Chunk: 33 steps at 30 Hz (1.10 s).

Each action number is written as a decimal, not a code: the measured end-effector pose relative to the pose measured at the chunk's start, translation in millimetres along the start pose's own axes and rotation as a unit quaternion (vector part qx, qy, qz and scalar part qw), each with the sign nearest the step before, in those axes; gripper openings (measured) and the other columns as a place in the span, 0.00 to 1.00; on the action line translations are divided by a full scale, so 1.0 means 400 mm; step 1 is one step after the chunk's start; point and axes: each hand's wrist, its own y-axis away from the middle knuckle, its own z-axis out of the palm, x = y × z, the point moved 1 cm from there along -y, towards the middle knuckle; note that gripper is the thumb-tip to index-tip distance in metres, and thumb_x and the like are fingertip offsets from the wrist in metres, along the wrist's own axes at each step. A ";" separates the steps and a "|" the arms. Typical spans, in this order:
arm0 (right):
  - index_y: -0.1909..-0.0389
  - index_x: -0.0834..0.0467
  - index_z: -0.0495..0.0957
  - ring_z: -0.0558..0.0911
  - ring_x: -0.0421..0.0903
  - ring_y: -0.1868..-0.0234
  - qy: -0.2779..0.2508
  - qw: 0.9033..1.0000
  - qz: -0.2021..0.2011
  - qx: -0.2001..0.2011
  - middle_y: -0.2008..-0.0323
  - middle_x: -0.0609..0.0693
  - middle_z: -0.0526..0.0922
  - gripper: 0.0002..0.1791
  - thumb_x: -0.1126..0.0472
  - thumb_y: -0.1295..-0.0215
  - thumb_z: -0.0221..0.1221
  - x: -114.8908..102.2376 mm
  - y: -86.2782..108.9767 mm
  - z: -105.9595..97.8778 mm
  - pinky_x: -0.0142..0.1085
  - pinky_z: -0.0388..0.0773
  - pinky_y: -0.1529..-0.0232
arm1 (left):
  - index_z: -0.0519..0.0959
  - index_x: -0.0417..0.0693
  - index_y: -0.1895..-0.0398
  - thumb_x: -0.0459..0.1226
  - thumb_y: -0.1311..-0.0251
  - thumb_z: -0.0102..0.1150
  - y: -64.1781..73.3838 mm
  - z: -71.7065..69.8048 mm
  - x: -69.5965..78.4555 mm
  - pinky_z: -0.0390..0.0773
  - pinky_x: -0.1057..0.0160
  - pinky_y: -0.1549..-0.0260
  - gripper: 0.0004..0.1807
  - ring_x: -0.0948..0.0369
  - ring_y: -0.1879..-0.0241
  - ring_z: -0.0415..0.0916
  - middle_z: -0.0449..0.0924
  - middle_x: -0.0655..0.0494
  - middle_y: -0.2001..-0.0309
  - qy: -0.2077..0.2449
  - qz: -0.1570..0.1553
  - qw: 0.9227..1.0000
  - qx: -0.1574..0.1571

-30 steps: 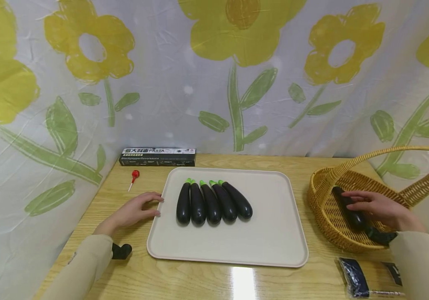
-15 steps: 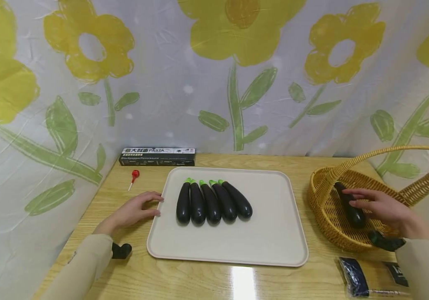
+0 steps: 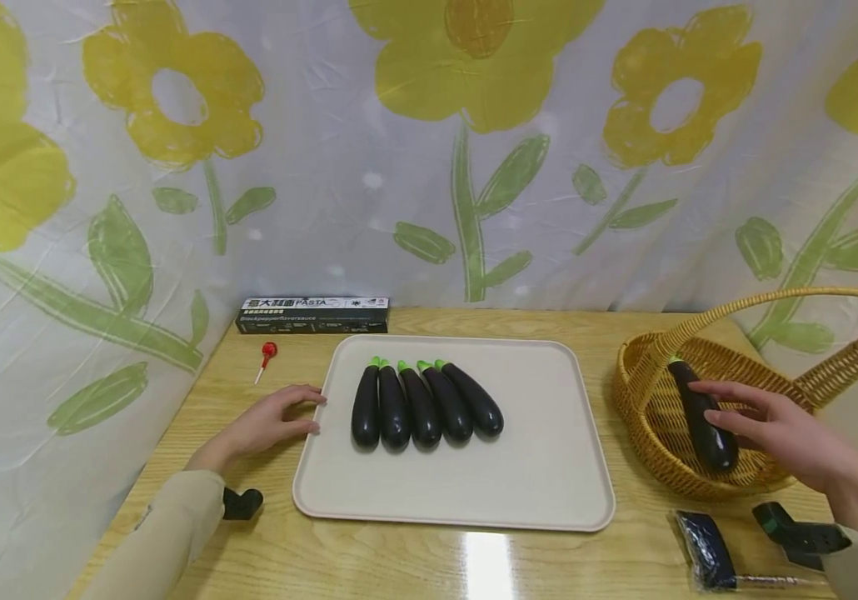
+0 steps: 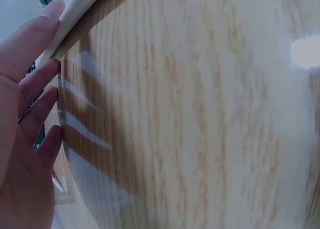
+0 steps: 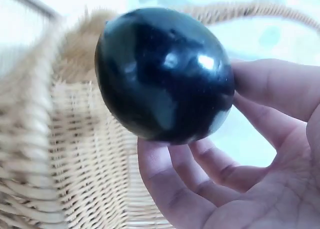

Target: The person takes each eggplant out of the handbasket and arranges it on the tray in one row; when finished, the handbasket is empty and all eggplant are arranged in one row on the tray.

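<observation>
In the head view, my right hand (image 3: 785,427) grips a dark purple eggplant (image 3: 702,417) with a green stem, inside or just above the wicker basket (image 3: 633,417). Thumb and fingers clasp its sides in the right wrist view, where the rounded end of the eggplant (image 5: 162,79) faces the camera. My left hand (image 3: 267,421) touches the left rim of a pale tray (image 3: 549,467), fingers loosely bent. On that tray several eggplants (image 3: 424,408) lie side by side, green stems pointing away. The left wrist view catches my left hand (image 4: 27,109) beside the tray edge.
A black pasta box (image 3: 312,317) stands at the back left. Before it lies a red lollipop (image 3: 268,350). The basket's tall handle (image 3: 781,296) arches over its opening. A clear plastic packet (image 3: 708,550) lies in front of the basket, partly behind the right wrist strap.
My right hand has drawn the eggplant up and towards me within the basket, and its green stem now shows. The left hand and the tray eggplants stay put.
</observation>
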 end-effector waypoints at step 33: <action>0.33 0.51 0.69 0.77 0.43 0.43 -0.132 0.988 -0.035 -0.075 0.36 0.60 0.71 0.25 0.53 0.28 0.56 -0.183 -0.035 0.243 0.33 0.77 0.49 | 0.78 0.45 0.43 0.44 0.39 0.66 0.000 0.001 0.000 0.60 0.39 0.35 0.23 0.41 0.35 0.64 0.72 0.41 0.37 0.003 -0.009 1.000 -0.007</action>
